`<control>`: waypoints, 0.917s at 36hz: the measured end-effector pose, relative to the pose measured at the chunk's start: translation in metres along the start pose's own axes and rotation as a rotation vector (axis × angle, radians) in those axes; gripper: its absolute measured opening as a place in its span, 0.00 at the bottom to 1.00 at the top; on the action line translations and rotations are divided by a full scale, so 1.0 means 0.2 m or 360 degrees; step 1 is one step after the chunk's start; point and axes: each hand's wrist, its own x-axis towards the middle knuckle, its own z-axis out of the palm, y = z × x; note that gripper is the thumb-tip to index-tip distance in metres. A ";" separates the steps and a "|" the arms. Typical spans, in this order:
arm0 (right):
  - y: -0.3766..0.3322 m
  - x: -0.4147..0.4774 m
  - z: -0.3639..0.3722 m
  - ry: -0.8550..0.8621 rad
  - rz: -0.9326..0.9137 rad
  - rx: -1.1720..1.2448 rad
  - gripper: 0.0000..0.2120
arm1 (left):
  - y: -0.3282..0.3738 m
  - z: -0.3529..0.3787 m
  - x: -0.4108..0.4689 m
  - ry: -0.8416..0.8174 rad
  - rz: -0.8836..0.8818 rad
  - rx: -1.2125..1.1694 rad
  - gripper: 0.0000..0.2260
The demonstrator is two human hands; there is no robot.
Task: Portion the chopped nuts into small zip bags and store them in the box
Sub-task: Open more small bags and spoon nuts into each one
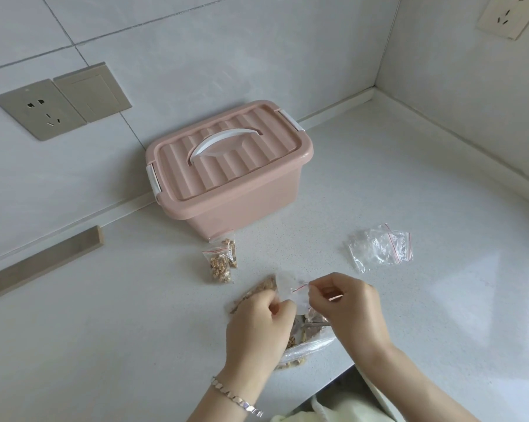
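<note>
**A:** Where is the small zip bag [286, 286] right now?

**B:** It is held up between both hands, near the front edge of the surface [409, 193], just above the big bag of chopped nuts [302, 348]. The left hand [258, 324] has its fingers curled and pinches the bag's left side. The right hand [345, 303] pinches the top, at the red zip strip [298, 288].

**A:** Opening it or closing it?

**B:** Opening, I'd judge. What shows of it looks clear and flat. The hands hide its lower part, though, so I can't be sure.

**A:** How should it be done?

**B:** Part only the two lips, one in each pinch, rather than tugging the whole bag. Hold the mouth over the big bag so any spill drops back in. Something metal [315, 323], perhaps a spoon, lies among the nuts, and it would serve for scooping. Fill short of the strip, since crumbs in the track would likely spoil the seal.

**A:** And afterwards?

**B:** Press the strip shut from one end to the other, easing the air out. Filled bags [222, 263] lie farther off, just in front of the pink box [232, 190]. Its lid [226, 153] is on, so it must come off before anything goes in. Spare empty bags [378, 246] lie to the right, apart from the hands.
</note>
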 end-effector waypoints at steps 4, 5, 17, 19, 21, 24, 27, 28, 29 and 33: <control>-0.01 0.01 0.01 0.0009 0.0003 -0.0010 0.09 | -0.01 -0.02 0.00 0.0174 0.0197 0.0070 0.09; -0.01 0.02 0.01 -0.0021 0.0024 0.0021 0.08 | -0.01 -0.03 0.01 0.0153 0.0299 -0.0053 0.05; -0.12 0.03 -0.06 -0.0389 0.0053 0.0394 0.07 | -0.06 -0.07 0.05 -0.0055 0.0717 -0.0327 0.33; -0.13 0.02 -0.07 -0.0347 -0.0015 0.0289 0.07 | -0.07 -0.07 0.04 -0.0026 0.0776 -0.0311 0.32; -0.13 0.01 -0.06 -0.0313 -0.0080 0.0187 0.08 | -0.08 -0.06 0.04 -0.0013 0.0807 -0.0267 0.34; -0.12 -0.01 -0.06 -0.0263 -0.0183 0.0031 0.08 | -0.09 -0.05 0.04 0.0062 0.0892 -0.0161 0.37; -0.12 -0.01 -0.06 -0.0246 -0.0292 -0.0097 0.10 | -0.10 -0.05 0.03 0.0147 0.0968 -0.0077 0.36; -0.12 -0.01 -0.07 -0.0251 -0.0324 -0.0133 0.12 | -0.10 -0.05 0.03 0.0170 0.0975 -0.0057 0.36; -0.12 -0.01 -0.07 -0.0255 -0.0356 -0.0176 0.14 | -0.10 -0.05 0.03 0.0196 0.0981 -0.0041 0.35; -0.11 0.00 -0.06 -0.0263 -0.0453 -0.0369 0.17 | -0.11 -0.03 0.03 0.0299 0.1038 0.0040 0.32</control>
